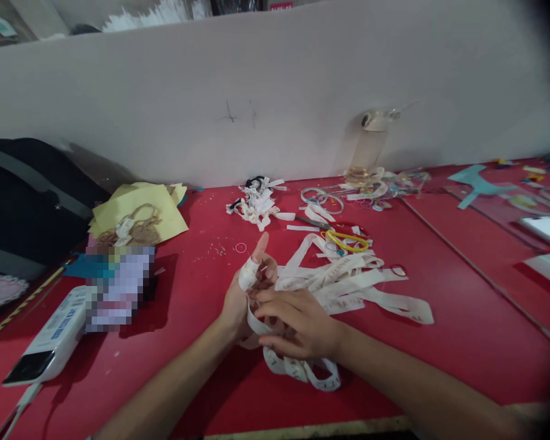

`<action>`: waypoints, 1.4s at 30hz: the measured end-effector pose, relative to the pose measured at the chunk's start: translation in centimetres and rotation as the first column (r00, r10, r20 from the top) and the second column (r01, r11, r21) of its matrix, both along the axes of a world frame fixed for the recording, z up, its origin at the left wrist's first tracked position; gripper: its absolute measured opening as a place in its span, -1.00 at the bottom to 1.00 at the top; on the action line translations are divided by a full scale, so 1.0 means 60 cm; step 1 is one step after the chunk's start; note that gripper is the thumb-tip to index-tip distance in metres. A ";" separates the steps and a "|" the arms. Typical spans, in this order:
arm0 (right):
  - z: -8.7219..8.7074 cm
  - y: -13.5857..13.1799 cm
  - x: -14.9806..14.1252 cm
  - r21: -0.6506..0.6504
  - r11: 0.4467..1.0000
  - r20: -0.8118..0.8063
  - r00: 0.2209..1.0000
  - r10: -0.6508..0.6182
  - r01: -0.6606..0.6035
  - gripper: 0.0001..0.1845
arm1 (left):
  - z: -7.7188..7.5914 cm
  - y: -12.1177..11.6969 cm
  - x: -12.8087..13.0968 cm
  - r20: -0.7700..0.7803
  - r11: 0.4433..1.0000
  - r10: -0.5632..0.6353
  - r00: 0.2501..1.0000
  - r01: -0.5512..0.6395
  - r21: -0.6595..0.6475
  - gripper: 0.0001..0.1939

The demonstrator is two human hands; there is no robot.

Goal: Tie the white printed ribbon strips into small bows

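Note:
My left hand [245, 290] is raised over the red table [440, 342] with a white printed ribbon [376, 293] wound round its pointing index finger, the other fingers curled on the ribbon. My right hand [297, 324] lies over the left, fingers pinching the same ribbon near the wrap. The loose ribbon trails in a heap to the right and loops below my hands. Yellow-handled scissors [343, 238] lie just beyond the heap.
A pile of short ribbon pieces [256, 205] lies further back, and a glue bottle [369, 150] stands by the white wall. Yellow paper sheets [140, 211] and a white device [50, 342] sit at the left. Rings and paper cut-outs [474, 180] lie at the right.

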State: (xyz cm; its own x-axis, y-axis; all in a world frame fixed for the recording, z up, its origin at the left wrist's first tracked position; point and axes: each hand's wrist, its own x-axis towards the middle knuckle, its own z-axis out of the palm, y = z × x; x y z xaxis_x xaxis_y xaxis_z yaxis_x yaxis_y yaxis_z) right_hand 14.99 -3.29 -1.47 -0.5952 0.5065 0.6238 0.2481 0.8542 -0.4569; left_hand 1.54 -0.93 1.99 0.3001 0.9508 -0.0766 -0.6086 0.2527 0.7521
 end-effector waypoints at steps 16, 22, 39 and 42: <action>0.003 0.001 -0.004 0.045 0.998 0.229 0.972 -0.052 0.043 -0.59 | -0.003 0.007 -0.006 0.140 0.997 -0.025 0.990 0.036 -0.074 -0.51; 0.007 -0.006 -0.006 -0.073 0.997 0.230 0.973 -0.011 0.029 -0.52 | -0.001 0.002 -0.004 0.174 0.996 -0.035 0.984 0.048 -0.073 -0.55; 0.010 0.011 0.007 0.139 0.990 0.233 0.972 -0.031 -0.001 -0.64 | -0.016 0.003 -0.013 -0.163 0.993 0.085 0.983 -0.070 0.095 -0.60; 0.009 0.008 0.009 0.184 0.978 0.061 0.992 -0.107 0.094 -0.69 | -0.021 0.007 -0.020 -0.364 0.978 0.151 0.919 -0.086 0.189 -0.63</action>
